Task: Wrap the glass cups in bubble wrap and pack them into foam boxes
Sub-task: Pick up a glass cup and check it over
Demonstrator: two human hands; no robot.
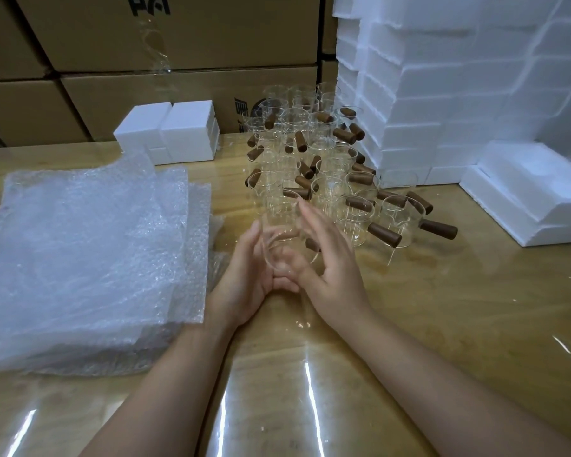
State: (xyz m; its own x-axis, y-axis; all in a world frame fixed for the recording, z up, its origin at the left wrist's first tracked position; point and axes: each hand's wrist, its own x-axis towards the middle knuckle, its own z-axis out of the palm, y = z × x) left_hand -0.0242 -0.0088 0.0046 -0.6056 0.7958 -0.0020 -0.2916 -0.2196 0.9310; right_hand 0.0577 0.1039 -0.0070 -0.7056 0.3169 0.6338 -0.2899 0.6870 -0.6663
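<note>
Left hand (248, 275) cradles cup (287, 249), fingers curled beneath | right hand (335, 268) flat on its side, uncurled | carry your cup low to wrap (89, 258); don't squeeze.

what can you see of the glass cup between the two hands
The glass cup is clear and thin-walled, with a short brown wooden handle sticking out of its right side. It is unwrapped and tilted, one round end turned toward the camera; which end cannot be told. The left hand cups it from the left, fingers curling beneath, and the right hand lays straight fingers against its right side. It is held above the wooden table, just in front of the cluster of other cups.
</note>
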